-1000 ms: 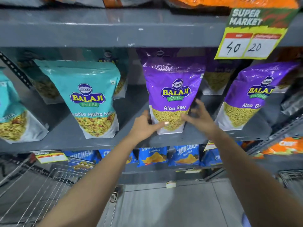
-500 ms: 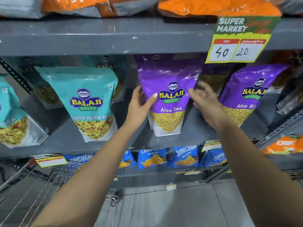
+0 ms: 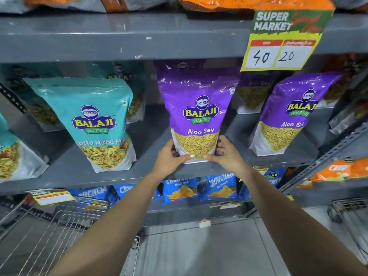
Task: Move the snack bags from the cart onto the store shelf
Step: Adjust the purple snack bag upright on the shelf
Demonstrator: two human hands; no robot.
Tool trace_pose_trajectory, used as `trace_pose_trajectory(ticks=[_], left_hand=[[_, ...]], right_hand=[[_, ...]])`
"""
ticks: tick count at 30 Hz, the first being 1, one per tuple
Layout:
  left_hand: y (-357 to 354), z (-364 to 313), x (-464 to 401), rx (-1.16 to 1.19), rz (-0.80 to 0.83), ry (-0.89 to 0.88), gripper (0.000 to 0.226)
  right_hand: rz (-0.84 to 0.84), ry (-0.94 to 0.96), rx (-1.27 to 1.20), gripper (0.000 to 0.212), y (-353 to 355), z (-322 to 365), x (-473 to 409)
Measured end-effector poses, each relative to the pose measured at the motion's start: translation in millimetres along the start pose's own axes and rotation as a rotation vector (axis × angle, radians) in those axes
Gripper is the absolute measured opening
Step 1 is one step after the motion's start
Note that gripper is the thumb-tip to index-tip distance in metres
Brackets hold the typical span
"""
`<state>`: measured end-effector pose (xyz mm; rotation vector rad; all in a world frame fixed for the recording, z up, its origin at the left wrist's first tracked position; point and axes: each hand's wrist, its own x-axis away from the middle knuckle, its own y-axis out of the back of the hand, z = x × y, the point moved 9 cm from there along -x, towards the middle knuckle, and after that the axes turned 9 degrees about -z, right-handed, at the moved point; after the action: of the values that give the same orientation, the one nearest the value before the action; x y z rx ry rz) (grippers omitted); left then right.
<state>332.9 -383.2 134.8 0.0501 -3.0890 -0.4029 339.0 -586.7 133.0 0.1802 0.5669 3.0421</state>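
Both hands grasping the bottom of the purple snack bag [image 3: 196, 108]: left hand [image 3: 169, 158] at its lower left corner, right hand [image 3: 223, 155] at its lower right, thumbs meeting across the front. Standing upright near the front edge of the grey shelf [image 3: 65, 168], label outward, probably being squared so it stays up and faces shoppers. Set in line with the teal bag [image 3: 93, 120] to the left and another purple bag [image 3: 288, 114] toward the right end. Held low, likely to seat the base flat. More bags behind, dim and mostly hidden. Wire cart [image 3: 39, 232] cut off at lower left, contents impossible to make out. Price tag [image 3: 278, 48] hanging from the shelf above, small print blurred
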Motion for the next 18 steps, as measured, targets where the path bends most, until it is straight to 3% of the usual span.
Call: trace_pose_trajectory(ticks=[3,5,7,9,11,15,18], left_hand=[[3.6,1.9,5.2,0.029,0.006,0.013,0.071],[16.1,3.8,13.9,0.037,-0.063,0.008,0.082],[42.5,5.2,30.4,0.010,-0.189,0.004,0.071],[77.7,8.3,53.1,-0.024,-0.332,-0.027,0.040],[118.8,14.6,79.0,-0.061,-0.470,-0.069,0.020],[207.1,31.4,112.0,-0.179,-0.706,-0.083,0.045],[256.6,39.7,108.6,-0.229,-0.778,-0.047,0.058]], right_hand=[[-0.037,-0.029,-0.019,0.098,1.4,0.3,4.6],[-0.186,-0.015,-0.124,0.102,10.6,8.9,16.1],[-0.350,0.098,-0.221,0.084,17.9,26.8,36.5],[-0.423,0.211,-0.211,0.054,9.1,46.2,63.6],[-0.378,0.326,-0.141,0.035,-23.9,66.2,84.5],[-0.114,0.363,-0.026,0.031,-126.8,84.8,83.8],[0.047,0.236,0.030,0.072,-183.7,85.8,62.9]])
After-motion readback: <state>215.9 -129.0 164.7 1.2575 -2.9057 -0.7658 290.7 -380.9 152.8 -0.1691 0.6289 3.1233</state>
